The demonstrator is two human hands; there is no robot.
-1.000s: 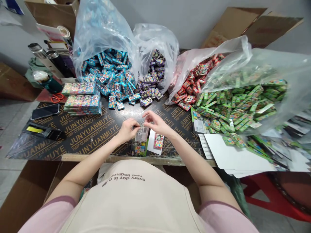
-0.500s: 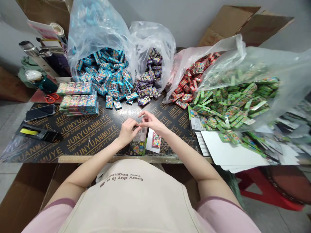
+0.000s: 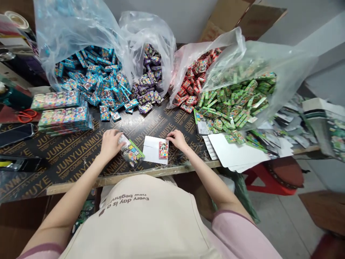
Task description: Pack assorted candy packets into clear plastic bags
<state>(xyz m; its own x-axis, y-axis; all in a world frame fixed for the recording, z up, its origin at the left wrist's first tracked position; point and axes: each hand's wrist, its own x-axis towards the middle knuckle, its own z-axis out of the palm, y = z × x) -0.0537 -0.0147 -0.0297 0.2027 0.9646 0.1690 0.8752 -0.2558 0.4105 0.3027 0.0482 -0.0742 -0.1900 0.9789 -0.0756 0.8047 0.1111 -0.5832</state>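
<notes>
Box [image 3: 163,149], seemingly cardboard, on flat white sheet [image 3: 151,151] near right hand [image 3: 176,139]

A plain pale-grey wall [image 3: 185,18] runs along the back of my feed; I note an open brown cardboard carton [image 3: 239,18] before it. Long worktable [image 3: 75,154]: black plywood top, gold printed lettering, pale wooden front edge, soft white glare [image 3: 132,124] mid-top. Lower right, red stool [image 3: 269,176] with rounded brown seat, on grey tiled floor [image 3: 280,223].

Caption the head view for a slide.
Left hand at a printed packet, right hand at a white card bearing a red box, before four plastic bags of colourful boxes.
</notes>
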